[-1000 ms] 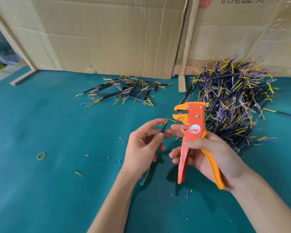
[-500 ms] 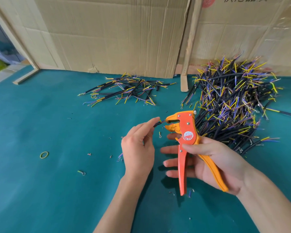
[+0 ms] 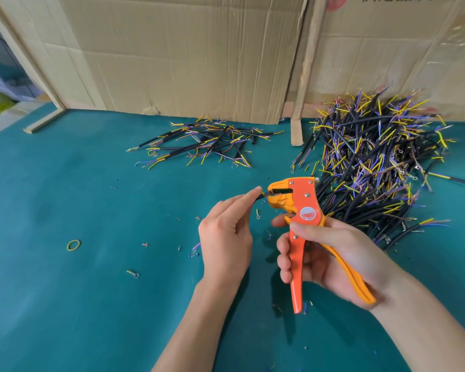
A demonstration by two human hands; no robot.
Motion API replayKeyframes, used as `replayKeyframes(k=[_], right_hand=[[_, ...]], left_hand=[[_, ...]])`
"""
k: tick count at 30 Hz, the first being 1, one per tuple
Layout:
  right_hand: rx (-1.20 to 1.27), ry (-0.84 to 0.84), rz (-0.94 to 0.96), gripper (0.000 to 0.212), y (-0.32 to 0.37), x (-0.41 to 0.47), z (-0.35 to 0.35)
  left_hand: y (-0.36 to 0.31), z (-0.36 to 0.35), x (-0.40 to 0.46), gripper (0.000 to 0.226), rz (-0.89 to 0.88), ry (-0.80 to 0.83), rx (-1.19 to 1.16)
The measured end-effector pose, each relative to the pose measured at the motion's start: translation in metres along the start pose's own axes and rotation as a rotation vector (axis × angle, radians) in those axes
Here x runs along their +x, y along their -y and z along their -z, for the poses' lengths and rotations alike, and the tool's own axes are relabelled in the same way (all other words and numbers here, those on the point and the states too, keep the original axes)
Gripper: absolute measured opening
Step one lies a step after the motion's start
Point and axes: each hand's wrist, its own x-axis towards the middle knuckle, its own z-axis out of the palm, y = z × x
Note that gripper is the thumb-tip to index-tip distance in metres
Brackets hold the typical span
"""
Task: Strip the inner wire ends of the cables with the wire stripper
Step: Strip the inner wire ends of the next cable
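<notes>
The cable [image 3: 258,197] lies roughly level, its wire ends poking rightward into the mouth of the wire stripper [image 3: 301,210]. I have it pinched in my left hand [image 3: 226,237], just left of the jaws; my right hand [image 3: 330,253] wraps the handles, not fully squeezed.

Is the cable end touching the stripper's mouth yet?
Touching. In the head view the left hand holds the cable with its coloured wire tips running into the mouth of the wire stripper, gripped by the right hand, with no gap visible.
</notes>
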Motion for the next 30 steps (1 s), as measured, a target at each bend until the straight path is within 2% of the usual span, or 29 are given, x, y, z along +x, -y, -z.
replayKeyframes(k=[9, 13, 19, 23, 26, 30], right_hand=[[0.02, -0.031, 0.008, 0.039, 0.0, 0.0, -0.001], [0.029, -0.056, 0.024, 0.029, -0.003, 0.002, -0.003], [0.005, -0.2, 0.089, 0.046, -0.006, 0.008, -0.002], [0.069, -0.15, 0.143, 0.045, -0.011, 0.009, -0.007], [-0.021, -0.15, 0.171, 0.051, -0.004, 0.006, 0.0], [-0.056, -0.034, 0.049, 0.047, 0.003, 0.002, 0.012]], left_hand=[[0.001, -0.002, -0.001, 0.039, 0.017, 0.058, -0.014], [0.003, -0.002, -0.002, 0.038, 0.058, 0.065, -0.046], [0.002, -0.008, -0.004, 0.034, 0.146, 0.119, -0.108], [0.002, -0.009, -0.004, 0.03, 0.253, 0.088, -0.178], [0.006, -0.007, -0.004, 0.029, 0.27, 0.023, -0.152], [0.009, -0.006, -0.003, 0.031, 0.191, -0.051, -0.106]])
